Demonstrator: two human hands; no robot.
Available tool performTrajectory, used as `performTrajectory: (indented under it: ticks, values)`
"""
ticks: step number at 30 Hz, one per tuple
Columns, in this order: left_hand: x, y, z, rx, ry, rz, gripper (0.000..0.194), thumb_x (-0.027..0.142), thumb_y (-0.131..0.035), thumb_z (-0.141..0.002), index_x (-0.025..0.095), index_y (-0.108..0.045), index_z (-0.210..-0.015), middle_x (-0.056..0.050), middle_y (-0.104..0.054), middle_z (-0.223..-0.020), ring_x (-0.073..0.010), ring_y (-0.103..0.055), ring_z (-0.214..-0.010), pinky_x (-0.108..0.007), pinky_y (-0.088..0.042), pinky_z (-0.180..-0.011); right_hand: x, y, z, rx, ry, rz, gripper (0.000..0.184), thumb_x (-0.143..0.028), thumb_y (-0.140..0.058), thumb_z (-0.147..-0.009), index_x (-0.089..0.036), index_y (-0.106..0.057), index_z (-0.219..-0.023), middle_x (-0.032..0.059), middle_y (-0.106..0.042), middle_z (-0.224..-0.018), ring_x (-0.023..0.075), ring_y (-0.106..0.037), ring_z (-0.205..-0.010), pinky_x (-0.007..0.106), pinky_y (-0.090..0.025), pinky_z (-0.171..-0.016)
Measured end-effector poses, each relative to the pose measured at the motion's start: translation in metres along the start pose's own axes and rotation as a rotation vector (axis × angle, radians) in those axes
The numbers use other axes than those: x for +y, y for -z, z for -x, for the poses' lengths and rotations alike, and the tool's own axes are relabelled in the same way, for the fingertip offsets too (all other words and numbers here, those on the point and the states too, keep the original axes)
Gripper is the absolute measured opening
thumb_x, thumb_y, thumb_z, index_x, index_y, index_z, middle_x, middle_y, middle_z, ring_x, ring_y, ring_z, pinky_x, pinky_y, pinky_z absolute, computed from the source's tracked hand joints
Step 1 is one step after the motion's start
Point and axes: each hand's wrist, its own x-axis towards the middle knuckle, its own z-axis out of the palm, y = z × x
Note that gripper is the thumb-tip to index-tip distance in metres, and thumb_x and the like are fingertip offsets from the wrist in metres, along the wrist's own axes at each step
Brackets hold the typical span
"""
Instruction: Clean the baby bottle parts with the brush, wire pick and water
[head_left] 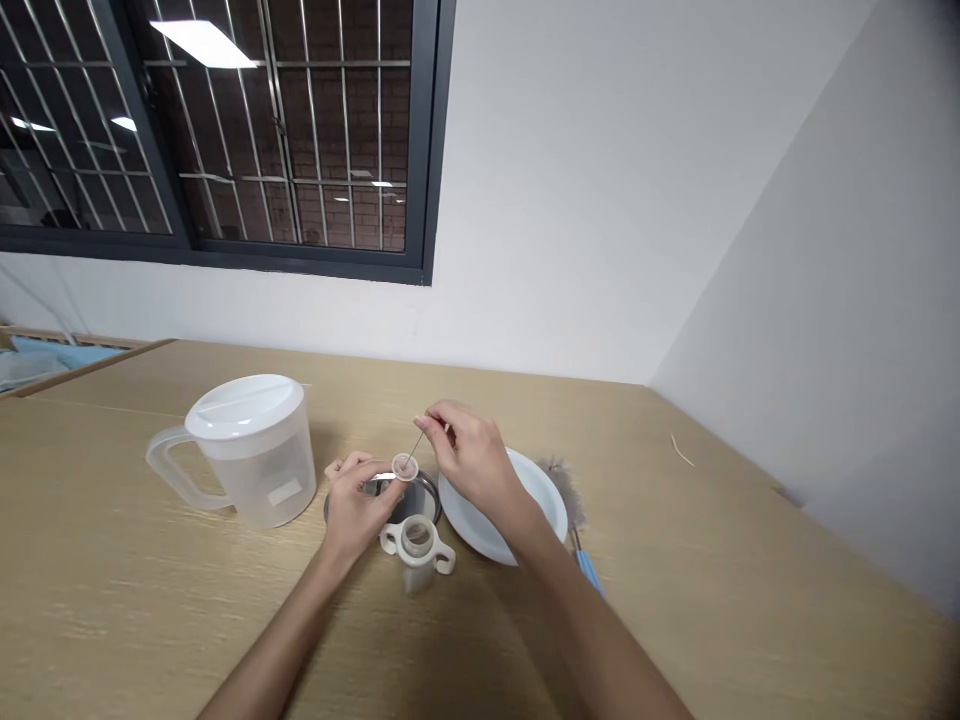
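Observation:
My left hand (358,500) pinches a small clear round part (405,466), like a soft valve or nipple, above a metal bowl (426,490). In a pinch of my right hand (472,455) is a thin straight pin or wire (416,440), its tip touching the round part. Just below the hands stands a clear baby bottle with two white handles (417,545), upright and without its top.
A clear plastic jug with a white lid (247,450) stands to the left. A white plate (544,490) lies to the right, with a fluffy brush with a blue handle (577,520) beside it. A window and white walls border the wooden table (150,600).

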Motion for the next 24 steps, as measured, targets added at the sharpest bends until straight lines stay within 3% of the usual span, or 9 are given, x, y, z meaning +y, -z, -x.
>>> performTrajectory:
  ticks: [8,15,20,24]
  values:
    - [0.001,-0.001,0.000,0.013,0.007,0.027,0.014,0.040,-0.073,-0.075,0.027,-0.075,-0.074,0.001,-0.069,-0.070,-0.0171,-0.062,-0.071,-0.036,-0.038,-0.079,-0.003,-0.004,0.003,-0.023,0.002,0.035,0.022,-0.023,-0.048,-0.097,-0.021,-0.058,-0.078,0.0000,-0.062,-0.075,0.0131,-0.054,-0.067,0.023,-0.036,-0.063]
    - [-0.003,0.003,-0.005,0.017,0.021,0.057,0.015,0.039,-0.072,-0.075,0.025,-0.075,-0.075,0.000,-0.069,-0.073,-0.0166,-0.063,-0.071,-0.032,-0.042,-0.076,-0.001,-0.024,0.009,-0.153,0.016,0.108,0.019,-0.022,-0.050,-0.097,-0.021,-0.059,-0.080,-0.0007,-0.065,-0.079,0.0130,-0.056,-0.072,0.024,-0.034,-0.063]
    - [-0.013,0.003,-0.007,-0.065,0.062,0.062,0.016,0.040,-0.073,-0.075,0.025,-0.076,-0.076,-0.001,-0.070,-0.076,-0.0176,-0.064,-0.075,-0.033,-0.044,-0.078,-0.002,-0.011,0.007,-0.056,0.003,0.171,0.021,-0.025,-0.047,-0.099,-0.021,-0.059,-0.083,0.0006,-0.065,-0.081,0.0137,-0.057,-0.072,0.025,-0.034,-0.063]
    - [-0.015,0.001,-0.007,-0.065,0.070,0.082,0.017,0.040,-0.072,-0.076,0.024,-0.076,-0.076,-0.002,-0.070,-0.077,-0.0177,-0.065,-0.075,-0.034,-0.044,-0.079,-0.003,0.005,0.004,0.022,-0.008,0.150,0.022,-0.026,-0.046,-0.099,-0.020,-0.059,-0.082,0.0016,-0.066,-0.083,0.0136,-0.057,-0.072,0.025,-0.035,-0.064]
